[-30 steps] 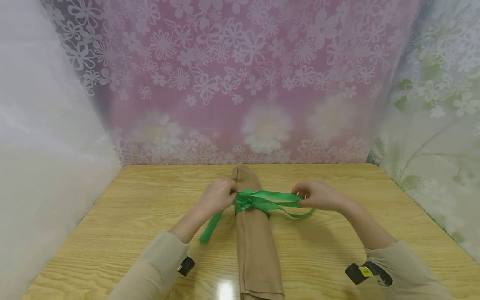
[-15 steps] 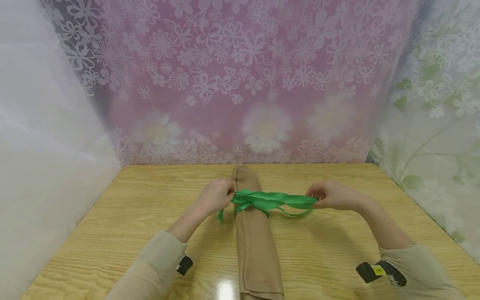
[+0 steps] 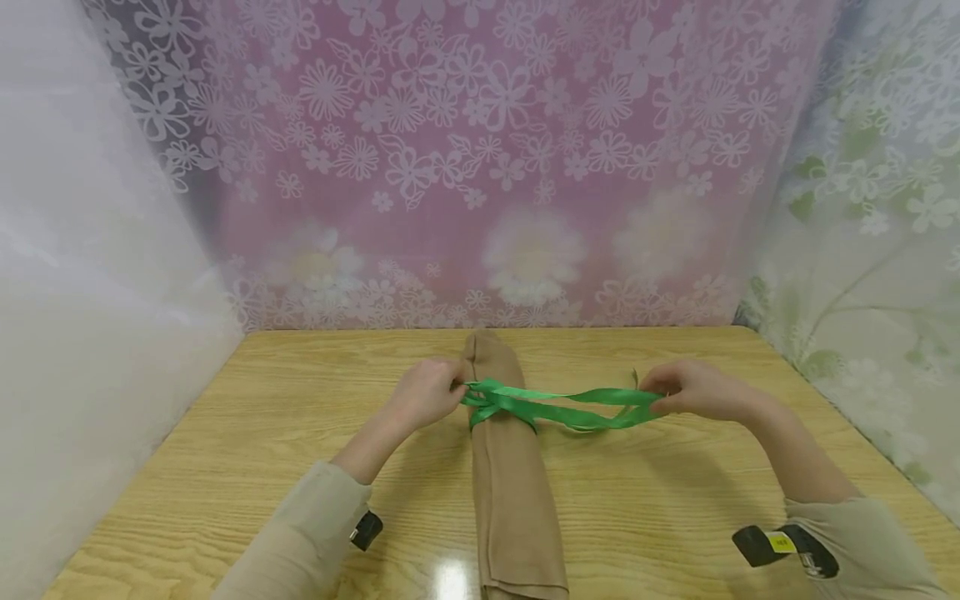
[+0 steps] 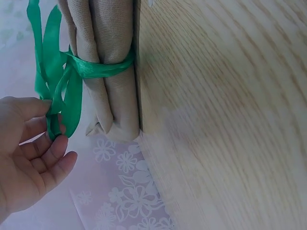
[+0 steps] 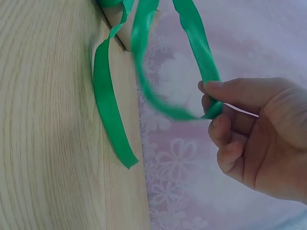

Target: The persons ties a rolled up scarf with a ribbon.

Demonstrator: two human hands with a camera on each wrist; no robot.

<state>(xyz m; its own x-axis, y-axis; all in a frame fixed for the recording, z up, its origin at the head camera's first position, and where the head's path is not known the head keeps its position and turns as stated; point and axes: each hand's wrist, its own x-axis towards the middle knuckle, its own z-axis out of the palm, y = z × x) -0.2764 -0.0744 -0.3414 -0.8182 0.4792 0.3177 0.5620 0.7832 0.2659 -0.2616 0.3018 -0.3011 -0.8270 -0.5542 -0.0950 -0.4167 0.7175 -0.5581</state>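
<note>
A rolled tan cloth (image 3: 517, 500) lies lengthwise on the table, with a green ribbon (image 3: 555, 411) tied round its upper part. Just left of the roll, my left hand (image 3: 427, 392) pinches a short ribbon loop near the knot; the left wrist view shows this loop between thumb and fingers (image 4: 53, 146). Out to the right, my right hand (image 3: 701, 392) pinches a long ribbon loop between thumb and index finger, drawn out from the knot. In the right wrist view a loose ribbon end (image 5: 112, 110) hangs below the loop.
The wood-grain table (image 3: 300, 433) stretches to both sides of the roll. A pink flowered curtain (image 3: 450, 167) hangs behind it, with pale sheets at left and right. Dark wrist cameras (image 3: 757, 546) are strapped over both sleeves.
My right hand has moved right, drawing the ribbon loop out longer. The ribbon tail left of the roll has slid out of sight. My left hand has shifted slightly left.
</note>
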